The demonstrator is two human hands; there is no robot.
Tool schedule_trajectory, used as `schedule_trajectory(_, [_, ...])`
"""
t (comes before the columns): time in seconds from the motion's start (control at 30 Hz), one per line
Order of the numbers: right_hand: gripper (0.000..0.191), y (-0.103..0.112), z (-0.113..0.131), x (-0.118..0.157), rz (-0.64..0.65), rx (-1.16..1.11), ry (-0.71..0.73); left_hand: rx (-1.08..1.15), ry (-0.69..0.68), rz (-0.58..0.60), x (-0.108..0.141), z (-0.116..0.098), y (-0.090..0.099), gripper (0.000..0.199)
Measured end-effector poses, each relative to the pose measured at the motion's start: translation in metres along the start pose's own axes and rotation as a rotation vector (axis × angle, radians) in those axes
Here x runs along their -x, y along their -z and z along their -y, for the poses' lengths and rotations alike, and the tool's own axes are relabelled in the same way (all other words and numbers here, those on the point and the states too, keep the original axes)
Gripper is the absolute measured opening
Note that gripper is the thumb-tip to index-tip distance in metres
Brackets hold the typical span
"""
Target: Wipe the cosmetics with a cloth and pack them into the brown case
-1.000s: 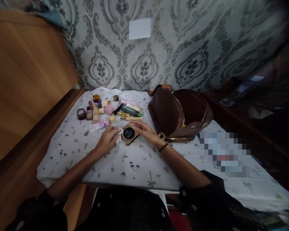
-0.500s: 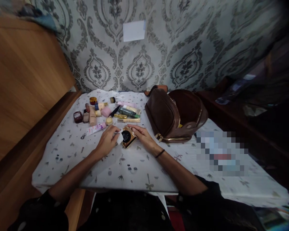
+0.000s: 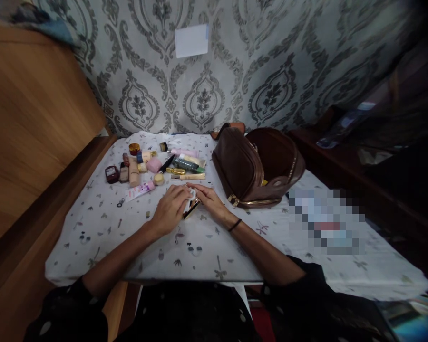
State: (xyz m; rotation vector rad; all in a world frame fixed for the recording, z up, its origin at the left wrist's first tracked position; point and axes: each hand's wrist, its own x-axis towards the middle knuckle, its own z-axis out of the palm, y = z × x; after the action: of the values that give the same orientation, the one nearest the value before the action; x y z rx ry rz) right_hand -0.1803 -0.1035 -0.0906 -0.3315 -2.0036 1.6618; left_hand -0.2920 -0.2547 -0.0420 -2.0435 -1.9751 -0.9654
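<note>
A gold and black compact [image 3: 191,209] rests on the patterned white cloth, mostly covered by my hands. My left hand [image 3: 171,209] is closed on a white wipe [image 3: 192,194] and lies over the compact's left and upper part. On the compact's right side, my right hand [image 3: 212,203] grips its edge, with a dark band on the wrist. Just beyond my hands lie a beige tube [image 3: 188,176], a small round cream jar [image 3: 159,179] and a pink and white tube [image 3: 140,191].
An open brown bag [image 3: 249,171] stands right of the cosmetics. More bottles, jars and a pink sponge [image 3: 154,165] crowd the cloth's back left. A blurred-out item [image 3: 326,223] lies at right. Wooden furniture [image 3: 39,95] borders the left side.
My left hand has moved right with the white wipe, over the compact, and now hides its black round centre. My right hand stays at the compact's edge. The view has shifted slightly.
</note>
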Motion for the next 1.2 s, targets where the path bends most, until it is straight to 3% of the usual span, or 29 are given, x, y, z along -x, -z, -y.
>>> schedule_trajectory(0.23, [0.056,0.0,0.001,0.001,-0.004,-0.045,-0.039,-0.077,-0.273,0.092,0.005,-0.011,0.005,0.026])
schedule_trajectory(0.53, [0.057,0.0,0.003,0.003,0.012,-0.051,-0.037,0.003,0.017,-0.004,-0.004,0.019,0.004,0.021])
schedule_trajectory(0.67, [0.054,0.0,0.006,0.004,0.017,-0.073,-0.071,0.031,0.089,0.031,0.002,0.028,0.009,0.02])
schedule_trajectory(0.97, [0.052,-0.002,0.01,0.006,0.003,-0.142,-0.138,-0.052,0.001,0.164,0.037,0.04,0.022,0.025])
schedule_trajectory(1.1, [0.053,-0.002,0.011,0.007,0.002,-0.152,-0.142,-0.128,-0.045,0.231,0.042,0.036,0.025,0.029])
schedule_trajectory(1.2, [0.054,-0.002,0.01,0.007,0.005,-0.13,-0.125,-0.133,-0.054,0.215,0.041,0.031,0.025,0.028])
